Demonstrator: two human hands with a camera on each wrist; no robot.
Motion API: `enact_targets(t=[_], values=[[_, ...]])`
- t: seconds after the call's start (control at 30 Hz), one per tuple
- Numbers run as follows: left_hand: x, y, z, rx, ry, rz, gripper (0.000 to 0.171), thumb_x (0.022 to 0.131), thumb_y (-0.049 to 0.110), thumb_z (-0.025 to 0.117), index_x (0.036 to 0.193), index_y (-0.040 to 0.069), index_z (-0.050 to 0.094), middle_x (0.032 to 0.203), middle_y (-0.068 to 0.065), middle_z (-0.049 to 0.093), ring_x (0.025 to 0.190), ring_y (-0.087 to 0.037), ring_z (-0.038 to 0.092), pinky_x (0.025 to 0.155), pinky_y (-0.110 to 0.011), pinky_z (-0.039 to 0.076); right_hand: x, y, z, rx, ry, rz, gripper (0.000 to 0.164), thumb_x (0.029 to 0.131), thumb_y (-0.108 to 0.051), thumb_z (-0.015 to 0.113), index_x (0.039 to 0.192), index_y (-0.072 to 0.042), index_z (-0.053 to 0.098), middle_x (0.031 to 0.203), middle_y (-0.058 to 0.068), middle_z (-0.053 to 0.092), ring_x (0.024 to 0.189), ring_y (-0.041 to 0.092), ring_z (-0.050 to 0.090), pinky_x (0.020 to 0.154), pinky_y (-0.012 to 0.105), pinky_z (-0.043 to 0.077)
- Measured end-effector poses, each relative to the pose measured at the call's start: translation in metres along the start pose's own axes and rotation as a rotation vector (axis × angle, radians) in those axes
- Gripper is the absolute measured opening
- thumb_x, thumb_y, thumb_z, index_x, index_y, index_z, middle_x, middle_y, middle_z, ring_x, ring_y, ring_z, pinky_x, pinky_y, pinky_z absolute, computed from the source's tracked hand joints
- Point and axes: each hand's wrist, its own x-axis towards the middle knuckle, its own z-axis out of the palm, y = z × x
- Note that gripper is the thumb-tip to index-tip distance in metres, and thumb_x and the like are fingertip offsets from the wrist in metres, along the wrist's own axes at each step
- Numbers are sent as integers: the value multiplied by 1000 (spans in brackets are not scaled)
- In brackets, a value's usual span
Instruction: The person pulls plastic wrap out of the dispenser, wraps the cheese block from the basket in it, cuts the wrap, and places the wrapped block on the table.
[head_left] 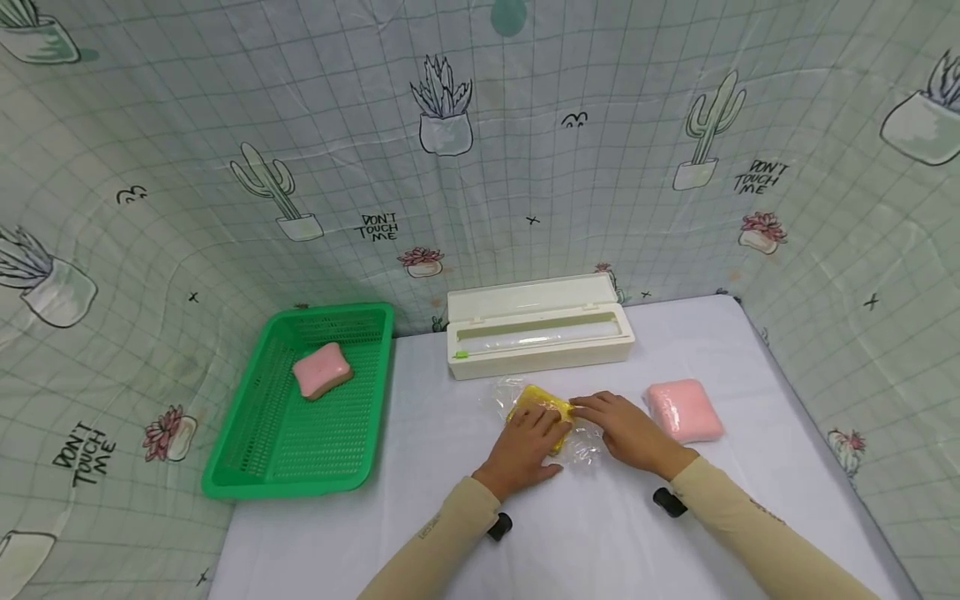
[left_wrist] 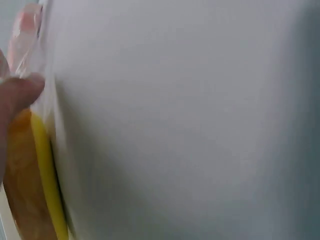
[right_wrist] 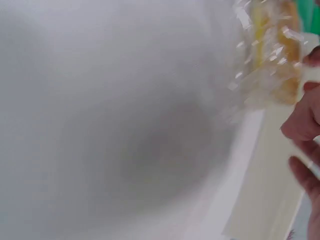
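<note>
A yellow sponge with an orange-brown layer lies on the white table, crinkled clear plastic film around it. My left hand rests over the sponge, fingers extended across its top and thumb out to the side. My right hand reaches in from the right, its fingertips at the sponge's far right corner; in the right wrist view its loosely bent fingers are beside the film. Just right of that hand sits a pink sponge with a shiny film surface.
Behind the hands stands a white cling film dispenser, lid raised, with a film roll and a small green slider. At the left, a green basket holds a pink and brown sponge. A patterned cloth surrounds the table.
</note>
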Motion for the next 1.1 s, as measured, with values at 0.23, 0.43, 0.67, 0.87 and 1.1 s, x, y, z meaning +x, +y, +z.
enact_targets(t=[0.23,0.43,0.67,0.87,1.1], values=[[-6,2,1,39,54,-3,36,95,30,79,129,30,68,130,11,64,125,-13,55,109,-34,41,-10,8,5,-33,30,-149,60,78,16,79,130,-13,71,131,5,70,116,29,63,96,48,55],[-22,-9,-3,-30,18,-7,46,92,29,83,135,31,67,143,13,62,131,-12,53,109,-35,42,-12,-1,17,-132,86,-227,65,69,-11,98,127,-14,69,127,6,67,117,29,63,98,47,55],[-29,-11,-1,-52,37,28,60,83,46,90,135,30,65,138,7,61,130,-15,52,107,-35,42,-5,-9,32,-204,155,-266,54,72,-21,97,118,-15,68,122,5,68,115,28,64,98,44,56],[-32,-12,0,-111,40,-9,53,84,56,86,126,29,69,127,8,62,122,-13,54,103,-35,43,-1,-10,35,-40,222,-201,26,82,-8,85,103,-16,70,107,-1,71,106,23,66,92,42,55],[-29,-10,3,-334,133,-189,24,97,38,78,111,20,74,112,7,71,111,-15,61,99,-38,46,3,-17,31,107,227,-44,21,85,-5,85,99,-15,72,102,-1,71,101,21,66,89,44,56]])
